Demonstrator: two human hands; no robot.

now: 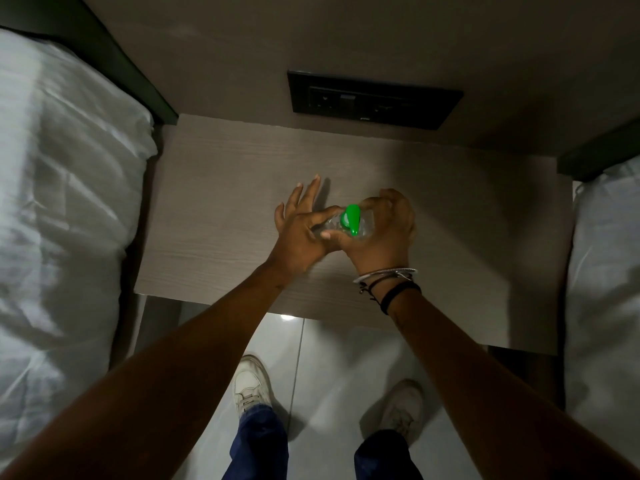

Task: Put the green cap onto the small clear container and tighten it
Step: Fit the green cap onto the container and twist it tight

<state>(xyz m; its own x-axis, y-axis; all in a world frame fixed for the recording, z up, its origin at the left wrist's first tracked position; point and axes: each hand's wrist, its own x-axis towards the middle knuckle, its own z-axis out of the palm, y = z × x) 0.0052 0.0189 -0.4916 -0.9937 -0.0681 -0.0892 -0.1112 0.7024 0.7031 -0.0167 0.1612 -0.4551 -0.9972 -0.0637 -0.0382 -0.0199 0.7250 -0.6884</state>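
Note:
A small clear container [330,226] is held above the wooden bedside table [214,216], between both hands. The green cap [350,218] sits at its top, tilted toward me. My right hand [384,233] wraps around the container's right side and bottom, with the thumb under the cap. On the container's left side, my left hand [300,230] pinches it with thumb and forefinger while the other fingers fan out. Most of the container is hidden by the hands.
A black socket panel [374,100] is set in the wall behind the table. White bedding lies at the left [59,202] and at the right [606,265]. Below the table's front edge are the tiled floor and my two white shoes [250,384].

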